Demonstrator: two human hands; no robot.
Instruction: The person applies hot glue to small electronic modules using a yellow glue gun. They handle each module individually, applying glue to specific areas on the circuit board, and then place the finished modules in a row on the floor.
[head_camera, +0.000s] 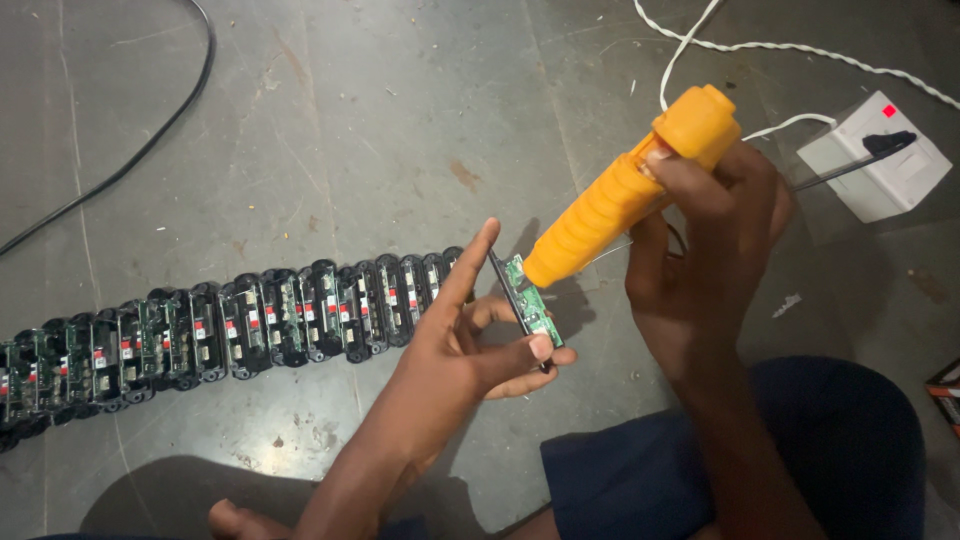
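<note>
Head view: left hand (470, 345) pinches circuit board (530, 300); right hand (715, 215) (gripping) glue gun (625, 195).

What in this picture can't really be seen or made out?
All in the head view:
- Nozzle tip of the orange glue gun: it meets the small green circuit board, too small to tell if glue comes out.
- Trigger: covered by the right hand.
- Board's lower edge: hidden by the left hand fingers.
- Row of black board units: cut off by the left edge.
- White wall socket: cords run off the top edge.
</note>
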